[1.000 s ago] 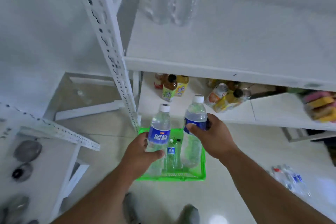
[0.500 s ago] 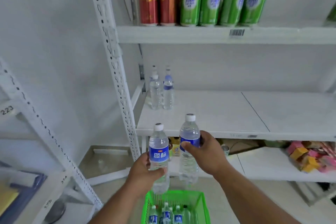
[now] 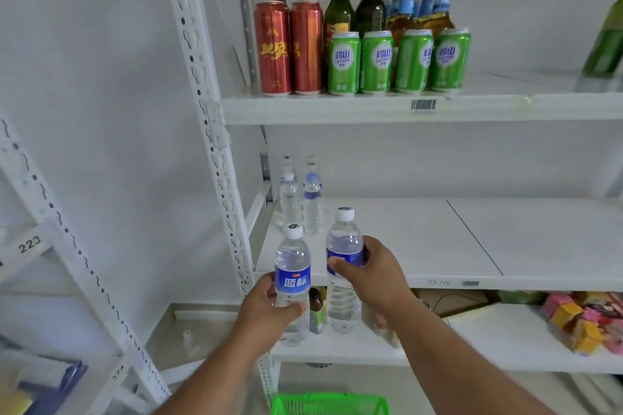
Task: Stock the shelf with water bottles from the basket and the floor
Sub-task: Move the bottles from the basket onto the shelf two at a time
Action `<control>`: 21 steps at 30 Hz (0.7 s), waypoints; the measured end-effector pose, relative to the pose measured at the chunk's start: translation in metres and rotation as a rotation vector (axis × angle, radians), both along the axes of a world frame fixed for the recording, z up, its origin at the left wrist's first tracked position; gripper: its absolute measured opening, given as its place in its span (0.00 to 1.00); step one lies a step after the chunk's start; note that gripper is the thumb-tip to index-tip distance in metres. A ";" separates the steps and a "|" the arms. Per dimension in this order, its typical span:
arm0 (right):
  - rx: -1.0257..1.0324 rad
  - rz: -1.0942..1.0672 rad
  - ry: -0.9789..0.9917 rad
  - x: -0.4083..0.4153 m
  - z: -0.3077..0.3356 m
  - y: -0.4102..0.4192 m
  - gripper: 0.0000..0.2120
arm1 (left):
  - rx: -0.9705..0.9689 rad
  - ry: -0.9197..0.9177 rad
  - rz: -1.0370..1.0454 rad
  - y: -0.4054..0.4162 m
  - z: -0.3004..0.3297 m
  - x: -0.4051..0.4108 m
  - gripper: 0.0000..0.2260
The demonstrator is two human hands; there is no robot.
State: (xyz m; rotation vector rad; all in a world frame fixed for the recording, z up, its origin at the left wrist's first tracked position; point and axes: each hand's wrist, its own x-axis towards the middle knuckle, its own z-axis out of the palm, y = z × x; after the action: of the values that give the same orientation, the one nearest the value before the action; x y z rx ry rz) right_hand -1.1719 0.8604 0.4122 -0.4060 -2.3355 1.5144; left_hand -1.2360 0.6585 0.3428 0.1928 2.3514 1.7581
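Left hand (image 3: 266, 310) and right hand (image 3: 374, 276) each clamp fingers round a clear plastic blue-labelled water bottle (image 3: 292, 283). Standing clear bottles (image 3: 300, 202) at eleven o'clock on the white metal shelf (image 3: 438, 246) could topple if bumped.

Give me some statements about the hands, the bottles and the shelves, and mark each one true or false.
1. Each hand holds one water bottle. True: the left hand grips the left bottle, the right hand the right bottle.
2. Both held bottles already stand on the middle shelf. False: they are in the air in front of it.
3. Water bottles already stand at the back left of the middle shelf. True.
4. The green cans are on the middle shelf. False: they stand on the top shelf.
5. The basket is red. False: it is green.
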 end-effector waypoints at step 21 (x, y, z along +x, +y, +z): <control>0.020 -0.113 -0.073 -0.171 -0.013 -0.002 0.14 | -0.039 0.011 -0.006 0.025 -0.032 -0.186 0.28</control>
State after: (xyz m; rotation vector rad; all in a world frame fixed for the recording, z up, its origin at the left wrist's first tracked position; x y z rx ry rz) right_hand -1.3434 0.8582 0.3989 -0.5873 -2.3381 1.4455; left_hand -1.4219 0.6830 0.3105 0.2034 2.3879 1.7112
